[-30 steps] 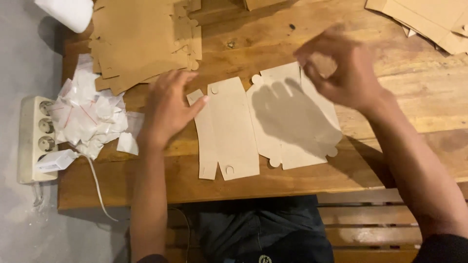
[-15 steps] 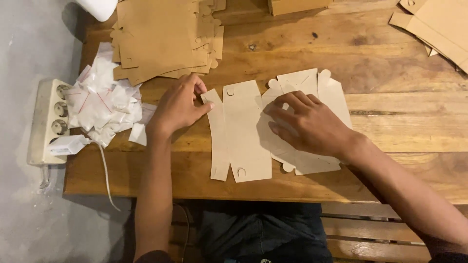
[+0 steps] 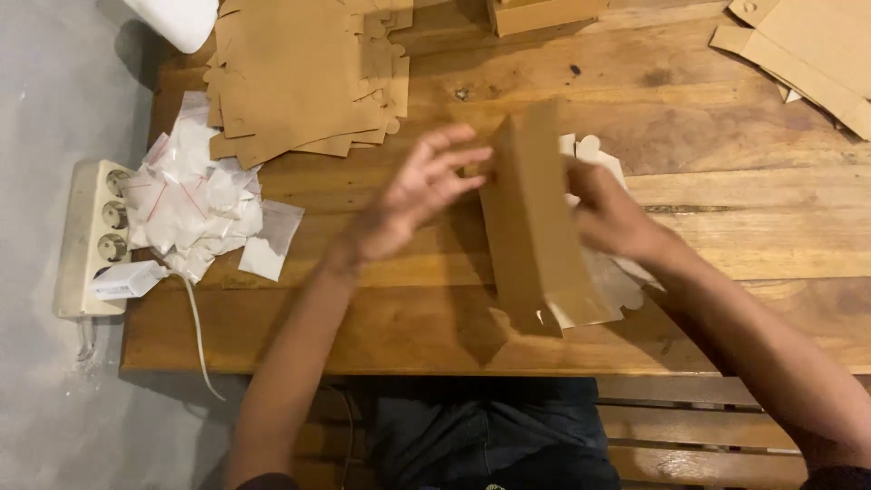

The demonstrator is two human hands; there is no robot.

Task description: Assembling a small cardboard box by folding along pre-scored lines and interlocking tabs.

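A flat die-cut cardboard box blank (image 3: 535,227) is lifted and folded up over the wooden table (image 3: 726,236), its brown side toward me and a white inner flap showing behind. My right hand (image 3: 610,213) grips it from the right side. My left hand (image 3: 422,191) is blurred, fingers spread, just left of the blank's top edge, touching or nearly touching it.
A stack of flat brown box blanks (image 3: 304,73) lies at the back left. Several small clear plastic bags (image 3: 195,195) pile at the left edge beside a white power strip (image 3: 95,236). More cardboard pieces (image 3: 807,54) sit at the back right. A bench (image 3: 689,426) runs below.
The blank lay flat and white side up under both hands. Now it is raised and folded, brown side out, with my right hand holding it and my left hand lifted off.
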